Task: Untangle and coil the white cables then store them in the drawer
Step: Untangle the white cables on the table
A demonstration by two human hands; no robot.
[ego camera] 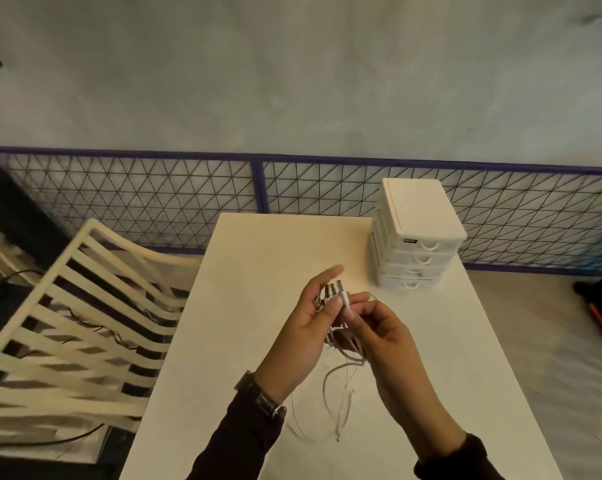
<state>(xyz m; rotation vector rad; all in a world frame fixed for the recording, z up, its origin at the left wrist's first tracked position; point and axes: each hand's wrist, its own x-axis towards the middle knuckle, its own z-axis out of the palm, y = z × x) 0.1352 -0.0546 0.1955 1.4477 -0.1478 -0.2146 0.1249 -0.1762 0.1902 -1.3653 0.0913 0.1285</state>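
Observation:
Above the white table, my left hand grips a bunch of white cables just below their plug ends, which stick up past my fingers. My right hand pinches one of those cables beside the left thumb. The loose cable lengths hang down between my wrists and loop onto the table top. A small white drawer unit with several shut drawers stands at the table's far right corner, apart from my hands.
A cream slatted chair stands left of the table, with dark wires on the floor under it. A blue-framed wire mesh fence runs behind the table. A dark shoe with orange trim is at the right edge.

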